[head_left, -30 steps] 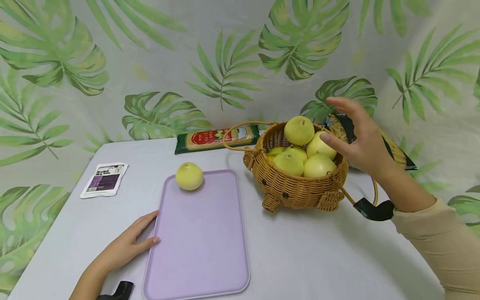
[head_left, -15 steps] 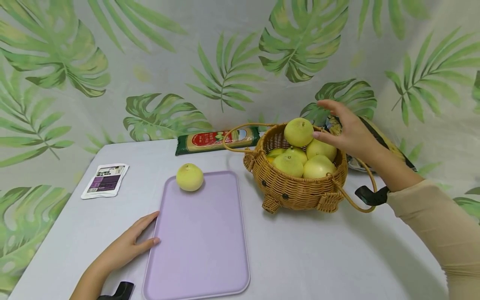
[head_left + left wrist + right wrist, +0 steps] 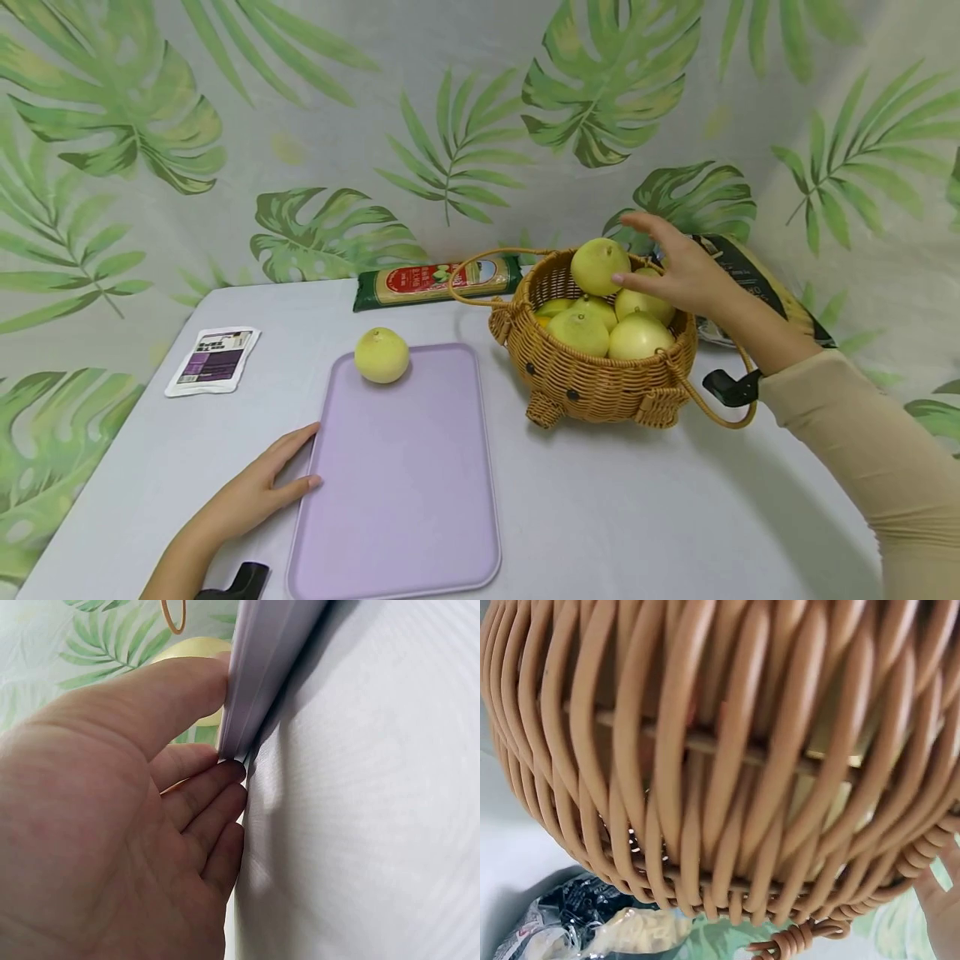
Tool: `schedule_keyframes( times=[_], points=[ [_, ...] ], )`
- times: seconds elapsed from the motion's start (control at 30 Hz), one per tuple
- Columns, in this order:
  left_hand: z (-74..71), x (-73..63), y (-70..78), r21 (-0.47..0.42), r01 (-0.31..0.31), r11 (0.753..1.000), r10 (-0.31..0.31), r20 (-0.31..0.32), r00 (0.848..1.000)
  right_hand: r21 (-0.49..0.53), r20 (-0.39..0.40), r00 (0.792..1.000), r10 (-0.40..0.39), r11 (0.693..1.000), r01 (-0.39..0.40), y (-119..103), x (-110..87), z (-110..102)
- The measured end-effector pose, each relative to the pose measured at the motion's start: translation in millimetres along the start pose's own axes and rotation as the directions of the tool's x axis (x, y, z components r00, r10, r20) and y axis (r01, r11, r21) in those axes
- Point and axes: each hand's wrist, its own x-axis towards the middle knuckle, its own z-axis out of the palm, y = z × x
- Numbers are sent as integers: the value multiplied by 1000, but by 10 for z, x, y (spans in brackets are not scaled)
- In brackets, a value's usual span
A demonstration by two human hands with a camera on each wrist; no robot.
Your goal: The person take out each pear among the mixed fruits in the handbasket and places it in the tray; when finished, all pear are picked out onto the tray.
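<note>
My right hand [image 3: 678, 271] is over the wicker basket [image 3: 600, 392], its thumb in front of the topmost pale yellow-green melon [image 3: 597, 265] and its fingers spread behind. Whether the thumb touches it is hard to tell. Several more such fruits fill the basket. In the right wrist view the basket's weave [image 3: 705, 750] covers most of the picture and only a bit of the hand shows at the right edge. My left hand [image 3: 251, 492] rests against the left rim of the lilac tray [image 3: 401, 500]; in the left wrist view its thumb [image 3: 172, 697] and fingertips touch that rim. One melon [image 3: 382, 355] sits at the tray's far-left corner.
Behind the tray lies a green and red pack of noodles [image 3: 438, 282]. A white and purple sachet [image 3: 213, 360] is at the left. Right of the basket is a black and yellow pasta bag [image 3: 757, 275]. The basket's loop handles [image 3: 723, 423] stick out at both sides.
My right hand has moved left and slightly down, from the basket's right side to the topmost melon. The left hand, tray and fruits have stayed in place.
</note>
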Motion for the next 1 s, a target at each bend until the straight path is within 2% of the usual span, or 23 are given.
schedule_keyframes(
  times=[0.33, 0.6, 1.0],
  points=[
    [3, -2, 2, 3, -6, 1000, 6, -5, 1000, -46, 39, 999, -4, 999, 5, 53, 80, 71],
    [0, -4, -2, 5, -1, 1000, 1, -5, 1000, -51, 40, 998, -40, 998, 42, 74, 125, 129],
    [3, -4, -17, -1, 1, 1000, -1, -4, 1000, -34, 65, 997, -30, 999, 32, 110, 169, 203]
  ],
)
